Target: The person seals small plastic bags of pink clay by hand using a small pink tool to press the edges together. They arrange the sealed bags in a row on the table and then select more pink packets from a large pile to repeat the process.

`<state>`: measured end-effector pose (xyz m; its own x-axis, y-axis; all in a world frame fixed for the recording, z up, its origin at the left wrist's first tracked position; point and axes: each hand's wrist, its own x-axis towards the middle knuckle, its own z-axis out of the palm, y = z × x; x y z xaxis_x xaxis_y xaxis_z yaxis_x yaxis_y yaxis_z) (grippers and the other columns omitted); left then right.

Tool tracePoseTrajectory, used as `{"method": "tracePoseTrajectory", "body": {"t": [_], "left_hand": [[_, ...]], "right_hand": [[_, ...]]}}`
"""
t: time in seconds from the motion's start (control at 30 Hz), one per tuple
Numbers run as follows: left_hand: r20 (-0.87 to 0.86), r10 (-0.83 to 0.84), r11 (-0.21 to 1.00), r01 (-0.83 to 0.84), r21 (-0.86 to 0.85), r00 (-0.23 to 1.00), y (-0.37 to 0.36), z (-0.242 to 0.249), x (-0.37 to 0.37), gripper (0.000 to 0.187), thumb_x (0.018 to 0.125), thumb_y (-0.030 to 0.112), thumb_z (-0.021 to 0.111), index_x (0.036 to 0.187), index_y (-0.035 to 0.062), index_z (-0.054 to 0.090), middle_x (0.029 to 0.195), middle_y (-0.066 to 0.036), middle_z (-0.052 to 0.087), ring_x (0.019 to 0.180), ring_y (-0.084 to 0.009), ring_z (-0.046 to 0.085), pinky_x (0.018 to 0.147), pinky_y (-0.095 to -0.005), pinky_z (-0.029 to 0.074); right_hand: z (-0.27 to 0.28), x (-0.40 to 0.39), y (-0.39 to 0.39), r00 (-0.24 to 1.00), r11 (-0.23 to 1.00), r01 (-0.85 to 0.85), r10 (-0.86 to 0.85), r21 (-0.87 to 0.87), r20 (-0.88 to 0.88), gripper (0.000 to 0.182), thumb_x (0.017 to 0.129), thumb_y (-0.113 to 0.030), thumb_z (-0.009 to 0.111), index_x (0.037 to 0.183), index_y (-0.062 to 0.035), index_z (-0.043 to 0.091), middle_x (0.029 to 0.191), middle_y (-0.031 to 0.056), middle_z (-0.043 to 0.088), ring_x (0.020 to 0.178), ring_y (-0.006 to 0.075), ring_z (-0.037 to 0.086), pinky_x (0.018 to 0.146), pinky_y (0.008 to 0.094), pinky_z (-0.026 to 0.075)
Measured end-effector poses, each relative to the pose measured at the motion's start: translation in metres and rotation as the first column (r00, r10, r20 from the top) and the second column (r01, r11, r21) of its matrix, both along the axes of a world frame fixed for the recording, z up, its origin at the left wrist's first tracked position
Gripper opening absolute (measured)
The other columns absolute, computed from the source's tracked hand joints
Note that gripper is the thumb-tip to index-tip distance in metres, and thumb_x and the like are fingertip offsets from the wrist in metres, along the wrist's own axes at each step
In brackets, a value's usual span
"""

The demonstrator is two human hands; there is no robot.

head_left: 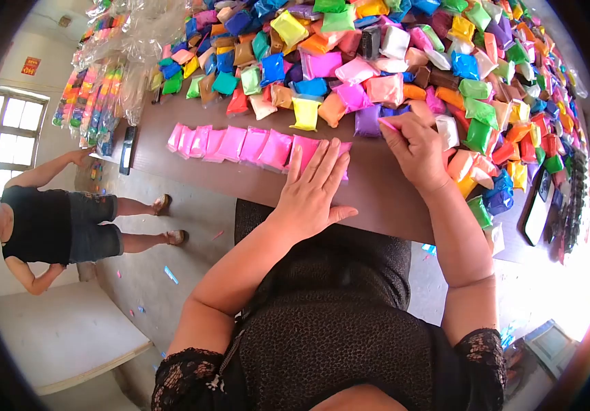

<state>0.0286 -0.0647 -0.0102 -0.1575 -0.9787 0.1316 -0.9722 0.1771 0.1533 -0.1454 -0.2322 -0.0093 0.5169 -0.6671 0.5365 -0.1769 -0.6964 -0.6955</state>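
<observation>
A row of small pink packets [233,144] in clear film lies along the near part of the brown table, overlapping one another. My left hand [314,186] rests flat over the right end of this row, fingers stretched out, partly covering the last packets. To the right, my right hand [415,147] is closed at the edge of the heap, its thumb and fingers pinched together. A sliver of a pink packet [388,124] shows at those fingertips; the rest of it is hidden. A purple packet [367,122] lies just left of that hand.
A large heap of colourful packets [339,65] covers the far side of the table [192,179]. Strips of packets in clear bags [93,89] lie at the far left, near a dark narrow object [128,149]. A phone [538,209] lies right. Another person [41,222] stands left.
</observation>
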Motion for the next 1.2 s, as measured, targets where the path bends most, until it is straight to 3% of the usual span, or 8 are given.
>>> {"method": "tracePoseTrajectory", "body": {"t": [0.17, 0.23, 0.37, 0.5, 0.57, 0.83, 0.93, 1.2], "left_hand": [[-0.063, -0.007, 0.998, 0.011, 0.061, 0.998, -0.003, 0.014, 0.017, 0.091, 0.087, 0.054, 0.06, 0.149, -0.0007, 0.024, 0.156, -0.021, 0.023, 0.145, -0.0339, 0.024, 0.117, -0.0526, 0.013], [-0.466, 0.029, 0.969, -0.14, -0.204, 0.884, -0.016, 0.02, 0.048, 0.073, 0.093, 0.044, 0.06, 0.146, 0.0018, 0.034, 0.151, -0.02, 0.033, 0.14, -0.0324, 0.034, 0.113, -0.0454, 0.028], [-0.586, 0.302, 0.892, -0.439, -0.103, 0.752, -0.066, 0.043, 0.097, 0.039, 0.095, 0.031, 0.06, 0.122, 0.0031, 0.062, 0.107, -0.013, 0.069, 0.097, -0.0212, 0.067, 0.09, -0.0367, 0.05], [-0.527, 0.472, 0.854, -0.516, 0.071, 0.707, -0.119, 0.046, 0.108, 0.033, 0.091, 0.032, 0.062, 0.107, 0.0038, 0.069, 0.084, -0.013, 0.072, 0.083, -0.0248, 0.07, 0.075, -0.0375, 0.053], [-0.309, 0.495, 0.869, -0.468, 0.162, 0.812, -0.14, 0.048, 0.105, 0.033, 0.087, 0.035, 0.066, 0.094, 0.0032, 0.072, 0.074, -0.011, 0.07, 0.073, -0.0229, 0.069, 0.069, -0.0349, 0.053], [-0.549, 0.517, 0.852, -0.459, 0.254, 0.657, -0.156, 0.044, 0.112, 0.032, 0.08, 0.035, 0.075, 0.09, 0.0042, 0.073, 0.072, -0.005, 0.068, 0.061, -0.0136, 0.063, 0.055, -0.0319, 0.049], [-0.717, 0.63, 0.762, -0.42, 0.493, 0.299, -0.133, 0.063, 0.104, 0.028, 0.084, 0.031, 0.074, 0.097, 0.007, 0.065, 0.067, -0.002, 0.06, 0.057, -0.0097, 0.055, 0.046, -0.0293, 0.043], [-0.89, 0.443, 0.817, -0.46, 0.349, 0.112, -0.09, 0.076, 0.136, 0.023, 0.09, 0.016, 0.064, 0.102, -0.0015, 0.055, 0.084, -0.011, 0.065, 0.065, -0.017, 0.068, 0.054, -0.0237, 0.056]], "right_hand": [[0.0, 0.0, -0.002, 0.999, 0.999, -0.033, 0.034, 0.028, -0.034, 0.012, 0.087, -0.01, 0.068, 0.096, -0.002, 0.068, 0.081, 0.0123, 0.063, 0.074, 0.0283, 0.063, 0.066, 0.0347, 0.05], [-0.002, -0.001, -0.001, 0.999, 0.998, -0.025, 0.027, 0.051, -0.043, 0.012, 0.088, -0.011, 0.068, 0.096, -0.0021, 0.068, 0.081, 0.0126, 0.063, 0.075, 0.0285, 0.063, 0.066, 0.0349, 0.05], [-0.003, 0.0, -0.002, 0.999, 1.0, -0.019, 0.019, 0.004, -0.04, 0.013, 0.088, -0.012, 0.068, 0.095, -0.0015, 0.068, 0.08, 0.0126, 0.062, 0.075, 0.028, 0.062, 0.067, 0.0348, 0.049], [-0.003, -0.001, -0.004, 1.0, 1.0, -0.01, 0.01, -0.003, -0.03, 0.013, 0.087, -0.011, 0.068, 0.095, -0.0008, 0.068, 0.08, 0.0117, 0.063, 0.075, 0.0263, 0.062, 0.066, 0.0341, 0.049], [-0.003, -0.001, -0.004, 0.999, 1.0, -0.01, 0.01, -0.001, -0.03, 0.013, 0.087, -0.01, 0.068, 0.095, -0.0006, 0.068, 0.081, 0.0115, 0.064, 0.075, 0.0258, 0.062, 0.066, 0.0339, 0.049], [-0.002, -0.002, -0.004, 1.0, 1.0, -0.017, 0.018, 0.013, -0.019, 0.014, 0.087, -0.011, 0.068, 0.097, -0.0014, 0.068, 0.083, 0.0125, 0.065, 0.079, 0.028, 0.063, 0.069, 0.0355, 0.05], [-0.002, -0.003, -0.005, 1.0, 1.0, -0.013, 0.013, 0.028, -0.026, 0.014, 0.087, -0.012, 0.068, 0.097, -0.0021, 0.068, 0.084, 0.0127, 0.065, 0.08, 0.0288, 0.063, 0.071, 0.036, 0.05], [-0.001, -0.001, -0.003, 1.0, 1.0, -0.014, 0.014, 0.025, -0.017, 0.014, 0.087, -0.011, 0.068, 0.097, -0.0012, 0.069, 0.078, 0.0116, 0.062, 0.07, 0.024, 0.06, 0.064, 0.032, 0.047]]}}
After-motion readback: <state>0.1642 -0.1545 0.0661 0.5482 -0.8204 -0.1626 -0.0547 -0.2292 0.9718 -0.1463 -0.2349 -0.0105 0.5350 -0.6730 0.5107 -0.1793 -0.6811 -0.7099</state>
